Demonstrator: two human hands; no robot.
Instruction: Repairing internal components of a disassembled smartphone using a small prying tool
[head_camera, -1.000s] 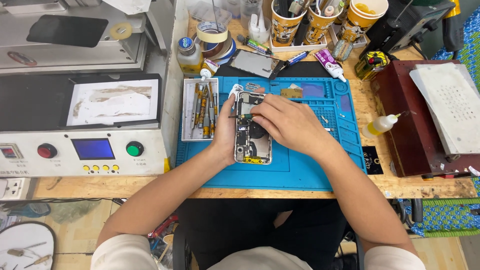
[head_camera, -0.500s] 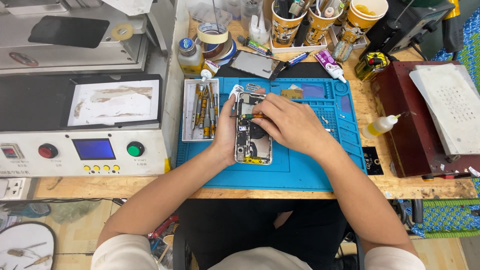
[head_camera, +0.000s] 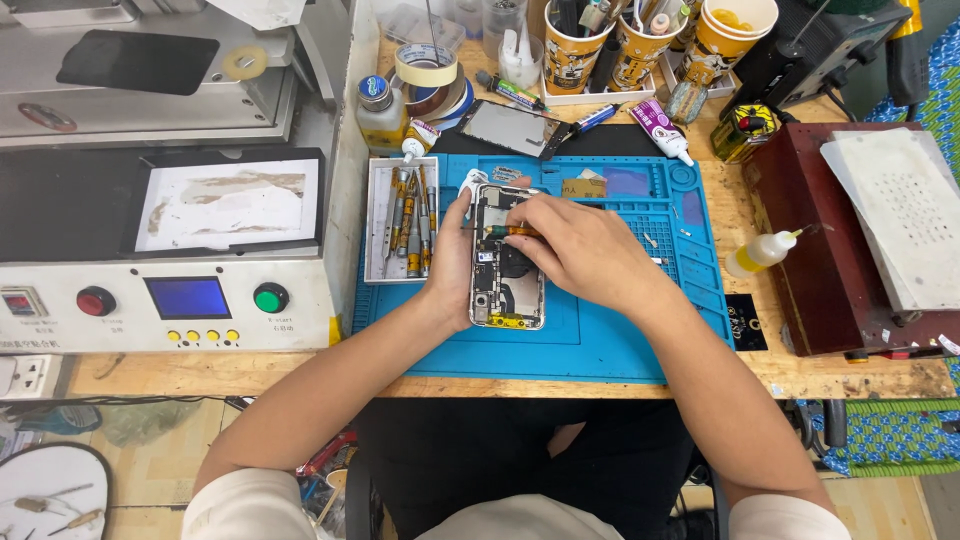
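Observation:
An opened phone (head_camera: 506, 272) with its inner parts showing lies on the blue work mat (head_camera: 610, 335). My left hand (head_camera: 448, 262) grips the phone's left edge and steadies it. My right hand (head_camera: 580, 248) lies over the phone's upper right and holds a small orange-handled screwdriver (head_camera: 512, 231), whose tip points left onto the upper part of the phone's inside.
A metal tray of screwdrivers (head_camera: 404, 222) sits left of the phone. A grey machine with a blue screen (head_camera: 188, 298) stands at the left. Tape rolls (head_camera: 426, 66), cups of tools (head_camera: 572, 40), a glue tube (head_camera: 660, 128), a squeeze bottle (head_camera: 758, 252) and a dark red box (head_camera: 830, 250) ring the mat.
My right hand has shifted slightly with the screwdriver over the top of the phone. My left hand keeps its hold on the phone's edge.

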